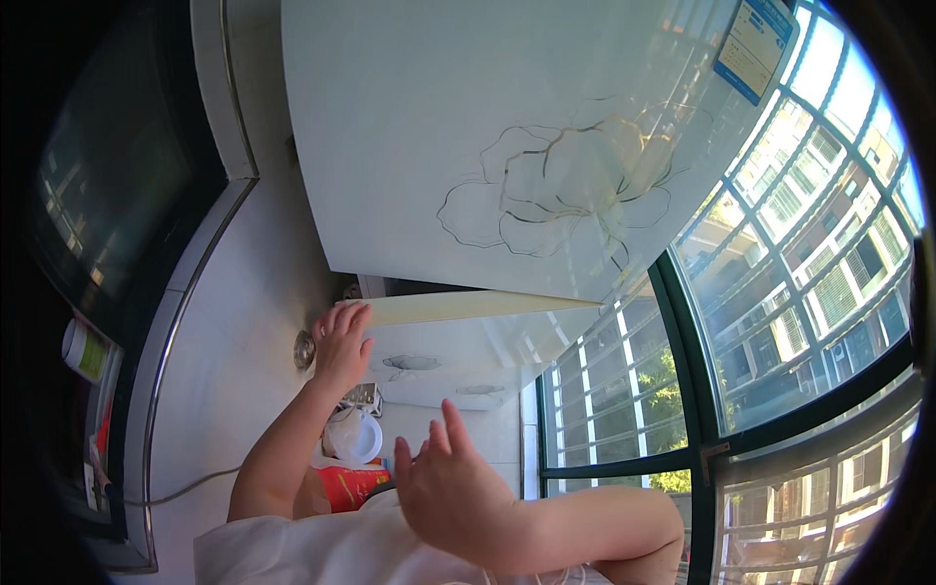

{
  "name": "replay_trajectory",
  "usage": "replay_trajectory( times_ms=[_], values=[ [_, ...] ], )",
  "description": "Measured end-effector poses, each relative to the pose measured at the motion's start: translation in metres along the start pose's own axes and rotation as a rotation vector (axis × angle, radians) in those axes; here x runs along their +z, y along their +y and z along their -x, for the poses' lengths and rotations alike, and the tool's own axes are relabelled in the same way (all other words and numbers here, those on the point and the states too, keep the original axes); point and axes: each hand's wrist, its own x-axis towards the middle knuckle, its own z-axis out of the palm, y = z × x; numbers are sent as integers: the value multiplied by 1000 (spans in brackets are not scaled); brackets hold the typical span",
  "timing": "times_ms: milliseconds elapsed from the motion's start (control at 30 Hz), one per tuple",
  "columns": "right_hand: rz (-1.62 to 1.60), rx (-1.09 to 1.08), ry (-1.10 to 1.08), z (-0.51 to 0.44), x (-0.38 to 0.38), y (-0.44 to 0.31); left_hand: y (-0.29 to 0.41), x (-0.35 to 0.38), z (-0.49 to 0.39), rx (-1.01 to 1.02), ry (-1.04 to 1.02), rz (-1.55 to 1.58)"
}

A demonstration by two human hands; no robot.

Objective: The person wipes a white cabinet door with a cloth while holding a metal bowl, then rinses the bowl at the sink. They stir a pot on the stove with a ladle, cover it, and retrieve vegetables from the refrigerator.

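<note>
My left hand (342, 347) rests with bent fingers on the near end of a pale yellowish edge (453, 306) of a white panel. The edge borders a narrow dark gap below a large glossy white panel (409, 146), which has a flower line pattern and looks like a refrigerator door. My right hand (453, 490) is raised before my body, fingers apart, holding nothing and touching no panel. Under the pale edge is another glossy white surface (439, 344) with grey floral marks. Whether the left fingers grip the edge is unclear.
Barred windows (797, 241) with dark green frames stand at the right. A blue-and-white label (757, 47) is on the large panel. Below lie a white round lid (365, 437) and a red bag (351, 488). A cable (190, 486) runs at the left, beside a metal-trimmed ledge (175, 344).
</note>
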Motion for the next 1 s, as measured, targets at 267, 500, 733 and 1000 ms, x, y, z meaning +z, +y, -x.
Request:
replay_trajectory(
  times_ms=[267, 500, 733, 1000],
  values=[
    [108, -122, -282, -91, -42, 8, -30, 83, 9, -222, 243, 526],
    [127, -136, -302, -103, -41, 19, -56, 124, -14, -469, 160, 775],
    [125, -74, -299, -92, -40, 23, -76, 145, -37, -398, 233, 870],
    [90, 119, -230, -59, -33, 15, -110, 109, -44, -695, 545, 1255]
  ],
)
